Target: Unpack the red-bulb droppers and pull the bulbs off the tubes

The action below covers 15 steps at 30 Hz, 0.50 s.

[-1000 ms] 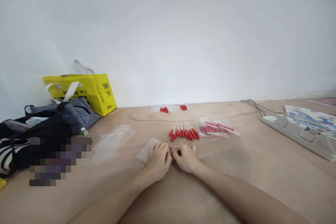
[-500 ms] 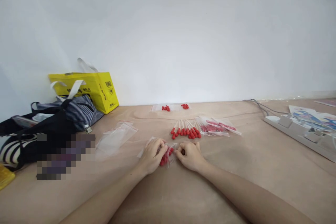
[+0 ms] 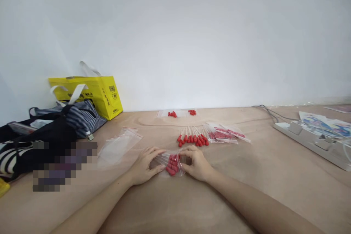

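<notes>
A clear plastic zip bag (image 3: pixel 179 171) lies in front of me. Inside it are several red-tipped sticks (image 3: pixel 172 164), their pale shafts pointing left. My left hand (image 3: pixel 145 165) holds the bag's left part, thumb at the near side and fingers at the far side. At the bag's right end, my right hand (image 3: pixel 196 163) grips the edge between curled fingers and thumb. Just beyond my hands, a row of loose red-tipped sticks (image 3: pixel 193 139) lies fanned out, heads toward me.
Filled bags (image 3: pixel 226 133) overlap right of the row, flat bags (image 3: pixel 120 144) lie left. Farther back is a clear bag (image 3: pixel 181 113) with red-tipped pieces. A yellow bag (image 3: pixel 111 97) and striped bag (image 3: pixel 85 117) stand left; a white power strip (image 3: pixel 312 144) lies right.
My left hand has moved left and opened wider around the bag. The bag now lies flatter, with the red heads in fuller view. My right hand has shifted slightly left onto its edge.
</notes>
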Tool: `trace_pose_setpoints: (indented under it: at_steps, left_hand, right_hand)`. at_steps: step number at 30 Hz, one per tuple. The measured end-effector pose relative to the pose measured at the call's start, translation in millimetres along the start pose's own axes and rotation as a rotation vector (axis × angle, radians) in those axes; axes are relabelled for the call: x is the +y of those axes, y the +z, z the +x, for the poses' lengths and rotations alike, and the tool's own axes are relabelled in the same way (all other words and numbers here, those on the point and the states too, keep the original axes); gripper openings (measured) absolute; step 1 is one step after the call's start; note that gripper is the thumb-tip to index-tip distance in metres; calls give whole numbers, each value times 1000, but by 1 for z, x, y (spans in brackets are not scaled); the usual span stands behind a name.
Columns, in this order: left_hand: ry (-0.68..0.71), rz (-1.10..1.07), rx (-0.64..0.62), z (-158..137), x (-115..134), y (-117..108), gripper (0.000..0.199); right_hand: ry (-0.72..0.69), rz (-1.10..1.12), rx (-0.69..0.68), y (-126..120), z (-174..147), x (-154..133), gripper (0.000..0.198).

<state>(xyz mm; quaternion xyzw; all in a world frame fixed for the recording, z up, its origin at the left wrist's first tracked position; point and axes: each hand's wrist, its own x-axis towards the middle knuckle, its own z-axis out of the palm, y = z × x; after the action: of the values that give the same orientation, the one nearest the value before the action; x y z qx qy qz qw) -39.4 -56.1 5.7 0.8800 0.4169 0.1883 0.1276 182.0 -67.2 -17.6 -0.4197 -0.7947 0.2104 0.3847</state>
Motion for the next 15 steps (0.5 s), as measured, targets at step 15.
trace_pose_setpoints:
  at_steps: [15]
  left_hand:
    - [19, -90, -93, 3, -9, 1, 38]
  right_hand:
    - [-163, -271, -228, -3, 7, -1, 23]
